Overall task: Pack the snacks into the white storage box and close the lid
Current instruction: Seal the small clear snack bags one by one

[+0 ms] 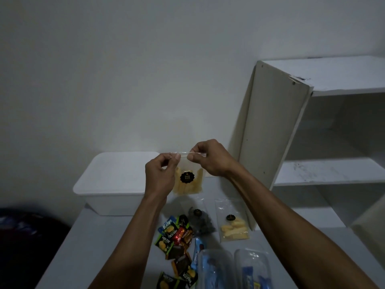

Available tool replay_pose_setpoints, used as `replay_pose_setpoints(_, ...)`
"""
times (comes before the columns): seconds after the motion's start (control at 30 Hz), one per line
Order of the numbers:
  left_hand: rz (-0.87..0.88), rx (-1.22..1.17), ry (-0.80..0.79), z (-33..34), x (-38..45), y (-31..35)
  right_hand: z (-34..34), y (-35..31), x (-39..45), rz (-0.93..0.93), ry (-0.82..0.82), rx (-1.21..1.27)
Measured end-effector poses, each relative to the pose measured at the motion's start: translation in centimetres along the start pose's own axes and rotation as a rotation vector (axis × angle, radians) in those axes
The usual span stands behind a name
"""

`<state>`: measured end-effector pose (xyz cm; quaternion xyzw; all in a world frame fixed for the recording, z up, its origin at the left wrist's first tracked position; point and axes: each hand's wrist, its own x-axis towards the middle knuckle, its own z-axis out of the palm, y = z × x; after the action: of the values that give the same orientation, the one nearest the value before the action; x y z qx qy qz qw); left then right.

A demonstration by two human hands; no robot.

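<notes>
Two clear jars (233,270) are sitting nearest, below the fingers. The left hand (160,174) and right hand (210,158) are pinching a clear snack bag (188,180) by its top. Left of the fingers, the white storage box (116,180) is sitting lidded; loose snack packets (177,243) are waiting, so packing is barely starting.

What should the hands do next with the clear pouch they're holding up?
Probably run the fingers along the top strip to seal it: both the left hand and right hand pinch the pouch there, and the white storage box is lidded.
</notes>
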<state>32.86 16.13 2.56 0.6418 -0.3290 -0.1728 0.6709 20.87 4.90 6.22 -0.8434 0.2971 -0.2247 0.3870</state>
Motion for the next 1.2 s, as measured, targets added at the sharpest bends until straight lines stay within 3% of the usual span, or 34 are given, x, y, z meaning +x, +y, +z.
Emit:
replay_pose_setpoints(0.67, -0.045, -0.034, 0.023, -0.2, 1.1, -1.1, -0.1, 1.6, 0.0, 0.124, 0.067, 0.208)
replay_pose_setpoints(1.2, -0.114, -0.136, 0.091, -1.0, 1.9, -1.0, -1.2, 1.8, 0.0, 0.094, 0.152, 0.285)
